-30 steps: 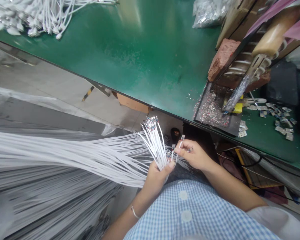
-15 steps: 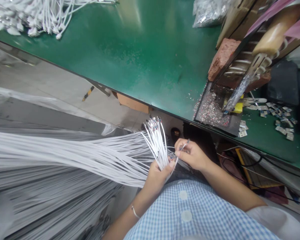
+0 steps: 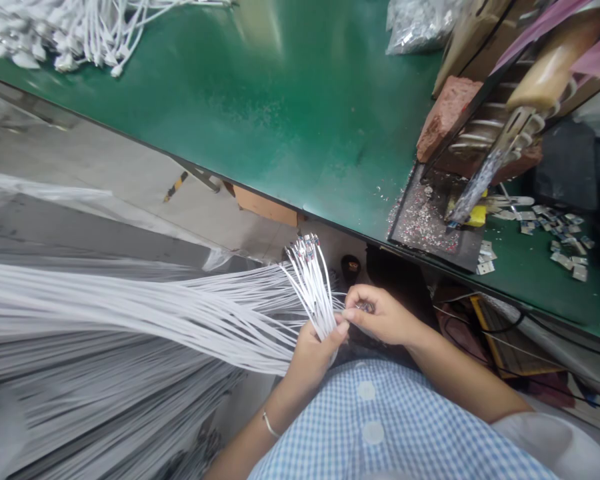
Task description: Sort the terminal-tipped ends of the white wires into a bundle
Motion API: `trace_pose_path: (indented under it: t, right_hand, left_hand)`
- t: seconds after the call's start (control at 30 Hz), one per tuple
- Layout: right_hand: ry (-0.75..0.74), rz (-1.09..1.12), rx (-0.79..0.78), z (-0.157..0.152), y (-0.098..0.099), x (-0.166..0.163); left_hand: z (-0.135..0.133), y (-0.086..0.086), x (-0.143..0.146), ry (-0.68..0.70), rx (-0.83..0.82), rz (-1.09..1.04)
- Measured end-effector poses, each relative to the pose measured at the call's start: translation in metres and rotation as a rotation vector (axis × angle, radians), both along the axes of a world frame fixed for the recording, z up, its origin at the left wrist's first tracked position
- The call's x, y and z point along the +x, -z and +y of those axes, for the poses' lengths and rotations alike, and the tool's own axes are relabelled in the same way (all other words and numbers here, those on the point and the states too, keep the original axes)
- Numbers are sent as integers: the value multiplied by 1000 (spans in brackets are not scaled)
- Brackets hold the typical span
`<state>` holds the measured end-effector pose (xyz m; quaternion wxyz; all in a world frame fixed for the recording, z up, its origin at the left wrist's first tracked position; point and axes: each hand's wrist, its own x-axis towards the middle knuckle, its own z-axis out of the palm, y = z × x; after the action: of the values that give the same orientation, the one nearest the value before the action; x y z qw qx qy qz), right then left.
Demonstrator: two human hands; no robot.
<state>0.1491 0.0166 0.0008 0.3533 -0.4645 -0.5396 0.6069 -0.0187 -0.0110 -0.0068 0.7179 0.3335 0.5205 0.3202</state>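
My left hand (image 3: 313, 353) is closed round a fanned bundle of white cables (image 3: 310, 283) whose stripped, tipped ends point up toward the table edge. The cables trail off to the left as a long thick sheaf (image 3: 105, 320). My right hand (image 3: 380, 313) sits just right of the bundle, fingers pinched on the ends of one or two cables at the bundle's base. Both hands are below the front edge of the green table (image 3: 290, 113), above my checked blue shirt.
A pile of white cables (image 3: 65, 33) lies at the table's far left. At the right stand a reddish brick (image 3: 443, 113), a lever tool with a wooden handle (image 3: 510, 133) over a dark tray of metal scraps (image 3: 425, 223), small metal connectors (image 3: 555, 233) and a plastic bag (image 3: 415, 27).
My right hand has dropped and moved left against the bundle; the cable ends it held raised are now tucked in its fingers. The left hand stays put.
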Motion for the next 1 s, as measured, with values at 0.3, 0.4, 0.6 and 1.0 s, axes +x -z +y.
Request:
trace_pose_path:
  t: [0.3, 0.4, 0.6, 1.0]
  right_hand:
    - [217, -184, 99, 6, 2, 6]
    - [356, -348, 180, 4, -2, 7]
    - [102, -260, 354, -2, -14, -5]
    - [-26, -202, 146, -2, -11, -7]
  left_hand:
    - [0, 0, 0, -16, -13, -34]
    - [0, 2, 1, 5, 2, -13]
    - [3, 0, 5, 60, 22, 4]
    - [5, 1, 3, 55, 59, -49]
